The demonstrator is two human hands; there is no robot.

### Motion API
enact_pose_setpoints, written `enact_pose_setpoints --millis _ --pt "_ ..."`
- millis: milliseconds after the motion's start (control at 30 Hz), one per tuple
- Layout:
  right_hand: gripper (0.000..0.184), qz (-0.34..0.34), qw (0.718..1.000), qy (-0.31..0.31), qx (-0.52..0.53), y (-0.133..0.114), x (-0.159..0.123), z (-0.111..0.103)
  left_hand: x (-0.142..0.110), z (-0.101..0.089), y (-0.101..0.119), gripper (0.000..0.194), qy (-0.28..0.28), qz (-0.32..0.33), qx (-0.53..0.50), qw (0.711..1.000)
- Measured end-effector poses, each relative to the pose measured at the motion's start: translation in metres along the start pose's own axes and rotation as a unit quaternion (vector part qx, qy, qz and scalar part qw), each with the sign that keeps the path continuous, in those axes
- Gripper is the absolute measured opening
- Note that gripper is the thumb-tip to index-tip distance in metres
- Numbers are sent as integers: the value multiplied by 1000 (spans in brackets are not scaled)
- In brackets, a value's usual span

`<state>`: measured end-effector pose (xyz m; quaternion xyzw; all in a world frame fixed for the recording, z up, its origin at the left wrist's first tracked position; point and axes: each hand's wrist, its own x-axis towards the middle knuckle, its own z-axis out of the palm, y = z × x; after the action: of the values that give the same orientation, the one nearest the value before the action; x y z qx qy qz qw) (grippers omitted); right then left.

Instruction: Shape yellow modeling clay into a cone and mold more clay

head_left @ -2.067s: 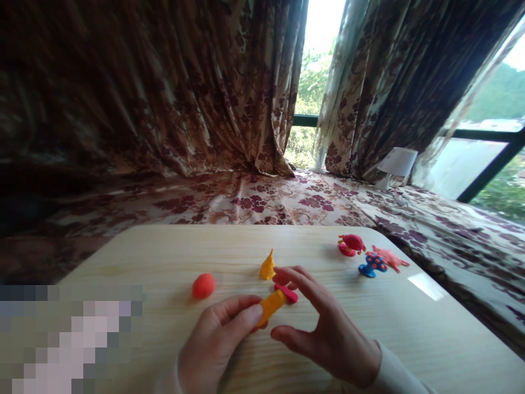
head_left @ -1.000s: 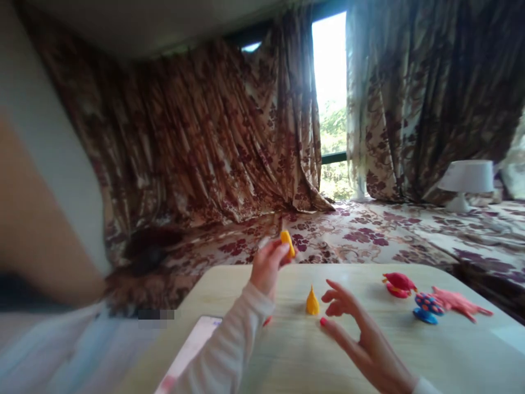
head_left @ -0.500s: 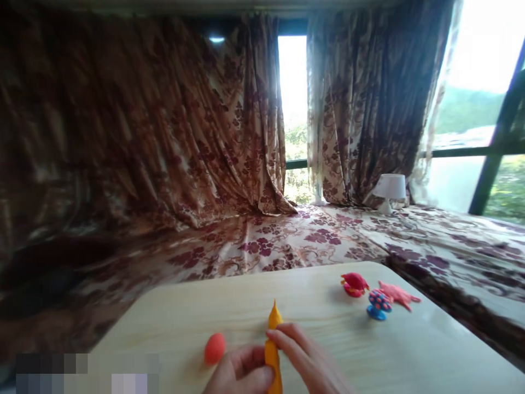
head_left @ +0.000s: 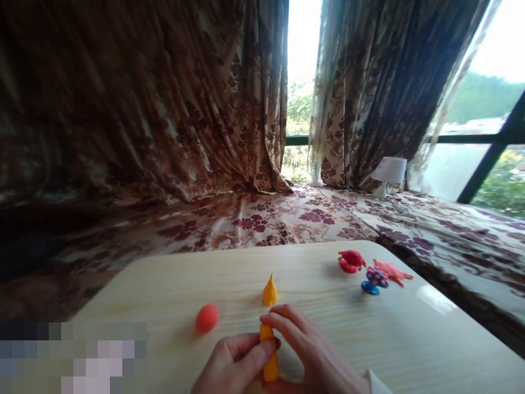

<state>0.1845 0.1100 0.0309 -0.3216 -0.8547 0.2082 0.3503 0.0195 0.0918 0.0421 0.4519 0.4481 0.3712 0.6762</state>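
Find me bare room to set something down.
Bare table: between the yellow cone and red figure; behind the red ball; right of the right hand, nearer than the blue mushroom. Crowded: the far right, where red figure, mushroom and pink piece cluster, and around the yellow strip in the left hand.

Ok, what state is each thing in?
Yellow clay-like bar: in left hand, right hand at ends
Yellow pointed cone: upright
Orange ball: resting on table
Crimson rounded piece: also resting
Blue dotted mushroom shape: upright
Pink pronged piece: lying flat
Floral fabric curtains: partly open
White lamp: upright
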Motion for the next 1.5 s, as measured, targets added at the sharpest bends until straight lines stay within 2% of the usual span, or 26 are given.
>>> enact_pose_setpoints --millis 167,400,600,967,1167,1500 --pt "57 4 1000 26 10 -1 -2 4 -1 0 0 37 2 -3 5 1000" --pt "72 19 1000 2 9 -3 -4 -1 -1 -2 -2 37 6 3 10 1000" --pt "71 14 1000 13 12 -1 -8 3 1 -2 -1 36 -2 37 0 999" --pt "64 -20 999 28 25 -2 -5 2 0 -2 -5 33 9 30 -1 1000" --pt "77 5 1000 -7 19 1 -8 3 1 -3 -5 38 11 27 9 1000" --pt "62 8 999 -14 51 -3 -4 0 -1 -1 -1 36 4 29 15 999"
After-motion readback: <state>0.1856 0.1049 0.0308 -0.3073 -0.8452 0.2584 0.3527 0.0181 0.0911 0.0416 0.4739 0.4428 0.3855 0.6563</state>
